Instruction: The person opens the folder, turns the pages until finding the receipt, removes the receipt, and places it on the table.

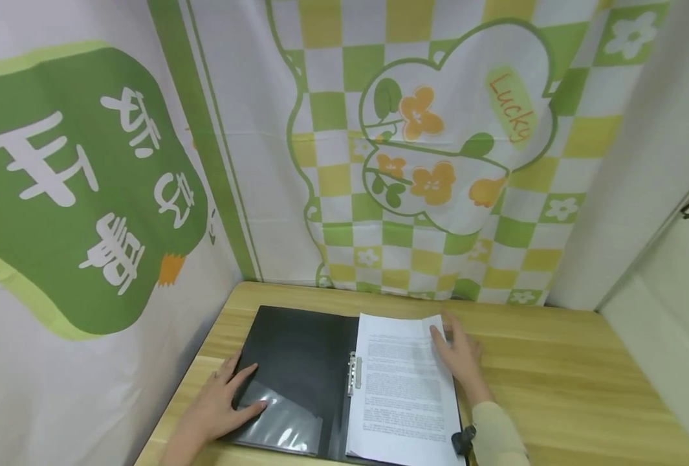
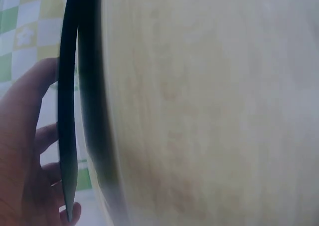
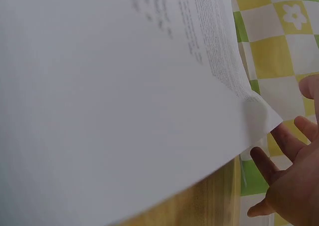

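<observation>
A black folder point(image 1: 306, 343) lies spread on the table, printed sheets point(image 1: 399, 382) in its right half beside a metal clip point(image 1: 353, 374). My left hand point(image 1: 218, 401) rests at the left edge of the cover, thumb and forefinger spread over it. In the left wrist view the cover point(image 2: 67, 101) is edge-on, its edge passing between the fingers near the bottom. My right hand point(image 1: 460, 353) is at the top right corner of the sheets, thumb overlapping the paper. In the right wrist view the raised paper point(image 3: 149, 126) has one finger behind its corner.
A clear plastic pocket point(image 1: 283, 421) is on the lower left cover. The wooden table point(image 1: 583, 382) extends to the right of the folder. A patterned curtain point(image 1: 437, 162) hangs behind, with a white cloth wall point(image 1: 6, 388) on the left. The right wrist carries a small black device point(image 1: 463, 440).
</observation>
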`<action>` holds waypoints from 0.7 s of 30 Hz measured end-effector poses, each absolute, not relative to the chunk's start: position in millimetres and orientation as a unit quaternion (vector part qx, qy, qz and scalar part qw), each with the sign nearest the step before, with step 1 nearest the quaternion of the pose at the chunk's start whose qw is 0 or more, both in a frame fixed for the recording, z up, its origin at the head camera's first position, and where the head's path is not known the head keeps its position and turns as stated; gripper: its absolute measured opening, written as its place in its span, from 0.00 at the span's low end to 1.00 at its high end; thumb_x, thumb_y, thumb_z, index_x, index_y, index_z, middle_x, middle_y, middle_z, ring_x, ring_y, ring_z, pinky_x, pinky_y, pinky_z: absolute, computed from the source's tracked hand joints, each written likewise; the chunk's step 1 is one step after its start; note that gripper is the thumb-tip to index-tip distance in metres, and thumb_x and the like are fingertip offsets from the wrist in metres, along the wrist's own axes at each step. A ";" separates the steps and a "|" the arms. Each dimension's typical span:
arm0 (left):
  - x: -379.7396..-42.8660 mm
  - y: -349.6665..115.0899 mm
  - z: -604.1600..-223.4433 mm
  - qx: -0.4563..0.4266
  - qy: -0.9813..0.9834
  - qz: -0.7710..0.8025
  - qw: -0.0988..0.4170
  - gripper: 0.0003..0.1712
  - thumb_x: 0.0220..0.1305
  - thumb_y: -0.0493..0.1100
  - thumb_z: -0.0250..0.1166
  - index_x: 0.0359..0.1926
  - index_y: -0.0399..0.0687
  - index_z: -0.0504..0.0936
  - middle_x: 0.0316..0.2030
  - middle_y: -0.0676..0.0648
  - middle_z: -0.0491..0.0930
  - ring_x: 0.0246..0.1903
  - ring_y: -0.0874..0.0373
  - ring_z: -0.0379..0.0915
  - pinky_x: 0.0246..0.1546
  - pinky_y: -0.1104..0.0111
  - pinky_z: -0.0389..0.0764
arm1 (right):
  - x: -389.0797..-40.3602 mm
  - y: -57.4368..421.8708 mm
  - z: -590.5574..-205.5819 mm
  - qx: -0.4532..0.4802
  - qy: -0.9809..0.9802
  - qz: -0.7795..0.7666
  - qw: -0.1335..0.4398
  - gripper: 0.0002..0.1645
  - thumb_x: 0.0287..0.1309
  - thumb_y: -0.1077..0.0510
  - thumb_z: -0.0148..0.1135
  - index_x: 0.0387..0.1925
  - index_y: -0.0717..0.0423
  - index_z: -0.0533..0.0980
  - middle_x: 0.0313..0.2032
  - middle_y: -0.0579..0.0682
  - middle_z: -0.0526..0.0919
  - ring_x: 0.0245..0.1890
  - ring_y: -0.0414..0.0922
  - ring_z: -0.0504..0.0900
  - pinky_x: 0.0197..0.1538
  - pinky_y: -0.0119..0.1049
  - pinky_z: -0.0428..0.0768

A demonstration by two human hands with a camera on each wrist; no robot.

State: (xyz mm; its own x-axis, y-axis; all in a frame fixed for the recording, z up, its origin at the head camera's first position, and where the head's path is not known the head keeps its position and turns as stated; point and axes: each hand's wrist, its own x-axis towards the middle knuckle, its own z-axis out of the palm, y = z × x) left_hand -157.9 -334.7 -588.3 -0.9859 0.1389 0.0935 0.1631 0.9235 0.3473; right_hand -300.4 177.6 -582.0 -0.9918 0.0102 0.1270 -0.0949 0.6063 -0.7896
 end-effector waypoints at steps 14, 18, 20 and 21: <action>-149.4 -285.0 -549.7 -0.095 -0.971 -0.197 -0.096 0.53 0.60 0.74 0.70 0.76 0.48 0.71 0.80 0.33 0.57 0.75 0.29 0.58 0.62 0.30 0.72 | -303.5 178.5 -575.1 0.030 -0.856 0.513 0.057 0.41 0.81 0.37 0.48 0.82 0.52 0.54 0.65 0.71 0.77 0.67 0.67 0.75 0.78 0.67 0.51; -154.5 -269.9 -545.3 -0.103 -0.961 -0.221 -0.128 0.53 0.60 0.70 0.73 0.76 0.46 0.71 0.80 0.33 0.56 0.76 0.30 0.56 0.59 0.32 0.75 | -303.2 175.9 -571.3 0.026 -0.851 0.523 0.042 0.43 0.81 0.35 0.48 0.83 0.52 0.52 0.66 0.72 0.76 0.67 0.67 0.74 0.71 0.66 0.67; -157.5 -262.8 -545.1 -0.102 -0.959 -0.226 -0.136 0.53 0.59 0.69 0.74 0.76 0.46 0.71 0.81 0.34 0.55 0.77 0.30 0.55 0.57 0.32 0.77 | -304.3 174.5 -570.2 0.026 -0.845 0.533 0.038 0.43 0.80 0.35 0.48 0.82 0.53 0.52 0.67 0.73 0.75 0.68 0.68 0.74 0.71 0.65 0.68; -159.2 -259.4 -545.7 -0.102 -0.958 -0.228 -0.138 0.52 0.59 0.69 0.75 0.76 0.45 0.71 0.81 0.34 0.55 0.77 0.30 0.54 0.56 0.32 0.77 | -304.8 173.8 -569.9 0.026 -0.843 0.536 0.034 0.44 0.80 0.35 0.48 0.82 0.53 0.52 0.67 0.73 0.74 0.68 0.68 0.74 0.72 0.65 0.68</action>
